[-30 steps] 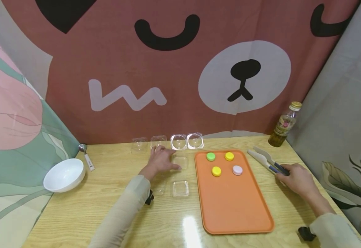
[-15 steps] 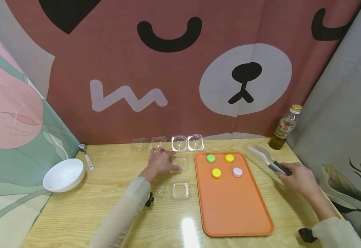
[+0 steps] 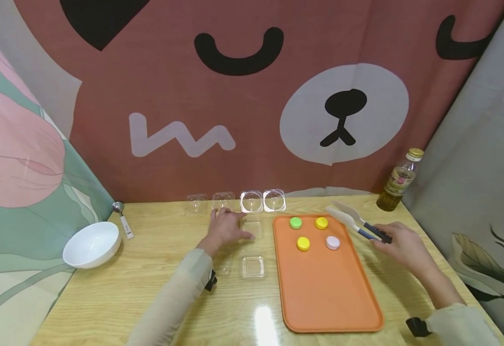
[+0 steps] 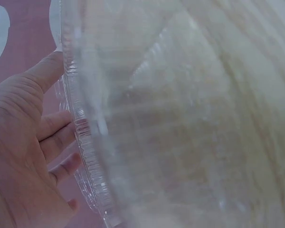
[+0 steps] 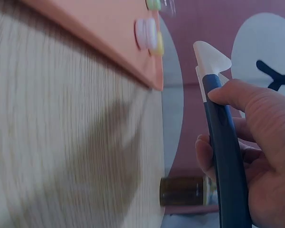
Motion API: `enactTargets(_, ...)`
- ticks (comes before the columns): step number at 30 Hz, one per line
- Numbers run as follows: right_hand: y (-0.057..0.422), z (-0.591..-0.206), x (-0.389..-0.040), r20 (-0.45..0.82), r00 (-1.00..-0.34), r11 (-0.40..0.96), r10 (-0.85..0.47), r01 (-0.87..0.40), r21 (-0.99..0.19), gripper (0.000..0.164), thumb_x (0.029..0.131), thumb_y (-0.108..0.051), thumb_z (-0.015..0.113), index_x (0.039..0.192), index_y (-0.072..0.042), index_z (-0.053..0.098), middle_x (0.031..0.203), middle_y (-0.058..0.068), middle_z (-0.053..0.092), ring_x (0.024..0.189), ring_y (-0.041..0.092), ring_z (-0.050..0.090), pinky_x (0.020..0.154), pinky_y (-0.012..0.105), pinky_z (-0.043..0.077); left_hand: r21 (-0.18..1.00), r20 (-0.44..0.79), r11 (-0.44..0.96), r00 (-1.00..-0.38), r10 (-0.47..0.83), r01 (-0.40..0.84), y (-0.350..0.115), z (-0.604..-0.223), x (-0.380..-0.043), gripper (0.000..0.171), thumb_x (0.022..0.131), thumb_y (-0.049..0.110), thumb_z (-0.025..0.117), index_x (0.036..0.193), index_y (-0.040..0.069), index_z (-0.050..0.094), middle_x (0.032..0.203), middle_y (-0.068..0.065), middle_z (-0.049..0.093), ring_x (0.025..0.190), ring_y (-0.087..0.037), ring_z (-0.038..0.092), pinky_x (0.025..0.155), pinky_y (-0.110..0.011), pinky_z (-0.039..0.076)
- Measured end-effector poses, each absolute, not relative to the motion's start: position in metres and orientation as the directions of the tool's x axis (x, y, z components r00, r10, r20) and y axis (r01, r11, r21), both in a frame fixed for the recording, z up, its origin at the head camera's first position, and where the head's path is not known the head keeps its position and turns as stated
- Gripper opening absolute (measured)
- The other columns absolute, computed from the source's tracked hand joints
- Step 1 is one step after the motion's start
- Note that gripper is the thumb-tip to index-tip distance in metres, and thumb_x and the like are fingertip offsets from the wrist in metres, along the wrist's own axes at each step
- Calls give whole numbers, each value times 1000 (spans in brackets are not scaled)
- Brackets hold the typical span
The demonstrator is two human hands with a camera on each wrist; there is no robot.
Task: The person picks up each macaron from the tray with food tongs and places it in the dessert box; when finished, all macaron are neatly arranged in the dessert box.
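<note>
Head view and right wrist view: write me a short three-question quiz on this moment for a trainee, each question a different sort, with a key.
1. How many macarons lie on the orange tray?
2. Which is gripping the tongs: A) the left hand, B) the right hand, C) neither?
3. True or false: the white bowl stands to the left of the tray.

Key: 1. Four. 2. B. 3. True.

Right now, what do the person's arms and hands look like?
The left sleeve and right sleeve are plain, pale cream. Beside each shows a small black piece. The left hand and right hand wear no gloves.
</note>
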State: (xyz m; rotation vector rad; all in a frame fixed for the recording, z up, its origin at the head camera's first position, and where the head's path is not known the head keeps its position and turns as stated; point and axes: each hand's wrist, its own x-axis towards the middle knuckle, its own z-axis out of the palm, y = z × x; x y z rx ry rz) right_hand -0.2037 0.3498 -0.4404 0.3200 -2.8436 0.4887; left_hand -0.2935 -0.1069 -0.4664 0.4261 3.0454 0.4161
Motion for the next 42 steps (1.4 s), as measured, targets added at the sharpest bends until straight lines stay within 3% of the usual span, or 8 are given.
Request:
enactTargets(7,329,-438,-207,277,-937,904,-212,-295,-309,38,83,-21,81,114,0,74,94,15,69,80,24,62,66,41,50,267,-19,933,-967,255,240,-105,-465,-294,81,74,63,81,144,28,58,122,5,74,139,-29,44,124,-62,14)
enactTargets(19,306,-438,-214,209,-950,890,-232,-294,-349,39,85,-20,78,119,0,73,98,14,67,79,19,57,64,31,44,258,-19,937,-969,248,235,-105,-464,-293,81,74,64,81,143,27,59,121,5,75,139,-29,45,124,-62,14)
enactTargets(42,290,-450,-222,145,-944,879,-298,-330,-343,35,84,-20,78,115,-4,76,99,12,67,82,20,60,69,35,49,254,-5,933,-965,263,253,-103,-469,-298,82,74,64,81,143,26,60,128,5,72,136,-29,47,122,-62,17)
